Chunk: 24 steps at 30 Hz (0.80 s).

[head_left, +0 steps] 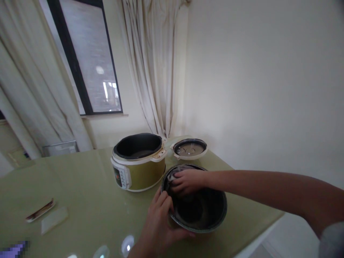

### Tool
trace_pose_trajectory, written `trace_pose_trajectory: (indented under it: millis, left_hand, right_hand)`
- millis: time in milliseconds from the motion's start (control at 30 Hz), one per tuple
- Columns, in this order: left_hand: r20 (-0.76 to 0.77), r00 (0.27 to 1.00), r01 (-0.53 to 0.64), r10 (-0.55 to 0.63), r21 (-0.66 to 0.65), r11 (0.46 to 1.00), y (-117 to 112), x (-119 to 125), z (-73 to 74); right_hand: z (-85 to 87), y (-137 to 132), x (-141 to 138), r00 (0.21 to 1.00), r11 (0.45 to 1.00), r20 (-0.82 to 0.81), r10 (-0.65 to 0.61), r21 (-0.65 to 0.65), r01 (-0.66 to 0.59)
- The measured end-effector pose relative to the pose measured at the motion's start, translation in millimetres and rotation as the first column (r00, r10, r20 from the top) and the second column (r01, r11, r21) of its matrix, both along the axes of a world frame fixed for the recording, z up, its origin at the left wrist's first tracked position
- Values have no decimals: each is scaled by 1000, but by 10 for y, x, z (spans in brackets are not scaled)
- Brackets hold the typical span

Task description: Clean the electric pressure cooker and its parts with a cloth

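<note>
A dark cooker inner pot (199, 211) is tilted toward me near the table's right side. My left hand (159, 218) grips its left rim, fingers over the edge and thumb underneath. Inside the pot, my right hand (188, 181) presses a crumpled whitish cloth (171, 176) against the far left inner wall. Most of the cloth is hidden under the fingers. Just behind the pot stands a yellow-green electric pressure cooker (146, 174) with a white rim and a front control panel, its top uncovered. Its round lid (189, 149) lies upside down to the right.
The glossy green table (94, 190) has its right edge close to the pot. On the left lie a narrow white-and-brown item (41, 210) and a pale flat piece (54, 220). A purple corner (13, 249) shows at lower left. Curtains (153, 53), a window and a wall stand behind.
</note>
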<state>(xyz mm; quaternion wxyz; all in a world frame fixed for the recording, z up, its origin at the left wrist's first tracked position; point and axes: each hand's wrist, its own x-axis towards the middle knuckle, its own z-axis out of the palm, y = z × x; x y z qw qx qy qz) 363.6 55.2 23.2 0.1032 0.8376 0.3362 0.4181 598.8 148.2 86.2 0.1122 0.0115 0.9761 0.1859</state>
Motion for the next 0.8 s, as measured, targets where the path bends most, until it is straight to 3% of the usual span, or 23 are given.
trace_pose_trajectory:
  millis: [67, 100, 167, 200, 233, 267, 300, 367, 400, 433, 467, 533, 600, 700, 800]
  left_hand:
    - [-32, 998, -59, 60, 8, 998, -34, -9, -10]
    - [-51, 994, -92, 93, 9, 996, -50, -8, -13]
    - [-100, 983, -155, 154, -5, 988, -85, 5, -12]
    - [-123, 976, -182, 179, -18, 983, -104, 17, -10]
    - [-142, 970, -203, 197, -30, 979, -126, 32, -8]
    - [-158, 966, -216, 207, -44, 975, -148, 50, -7]
    - [-169, 963, -222, 209, -60, 973, -169, 70, -8]
    - [-166, 967, -210, 192, -98, 973, -202, 116, -12]
    - [-143, 974, -196, 178, -119, 973, -209, 143, -16]
    - [-104, 980, -181, 168, -133, 975, -209, 172, -22]
    - [-52, 985, -171, 165, -132, 977, -200, 200, -29]
    - [53, 983, -169, 174, -90, 981, -161, 242, -50]
    - [100, 979, -173, 176, -38, 984, -105, 250, -74]
    - [61, 987, -146, 148, -40, 989, -33, 204, -93]
    - [17, 989, -142, 145, -117, 983, -11, 168, -56]
  right_hand:
    - [-91, -56, 100, 971, 972, -81, -224, 56, 229]
    - [-115, -100, 141, 930, 932, -91, -355, 42, 360]
    - [-103, -205, 189, 786, 785, -2, -618, -68, 616]
    - [-72, -259, 196, 688, 673, 95, -719, -152, 724]
    - [-34, -311, 196, 583, 532, 213, -785, -252, 808]
    - [5, -361, 190, 477, 356, 338, -812, -361, 862]
    - [38, -409, 177, 376, 144, 456, -806, -466, 873]
    - [80, -503, 124, 242, -283, 610, -755, -636, 718]
    - [92, -550, 79, 218, -426, 627, -748, -705, 567]
    - [101, -597, 21, 215, -496, 604, -768, -772, 398]
    - [115, -643, -48, 223, -494, 539, -812, -839, 229]
    - [166, -728, -184, 250, -359, 340, -907, -933, -35]
    - [257, -794, -250, 338, -245, 199, -920, -964, -99]
    - [444, -853, -96, 513, -176, 215, -831, -977, 123]
    - [645, -857, 249, 517, -22, 273, -811, -898, 439]
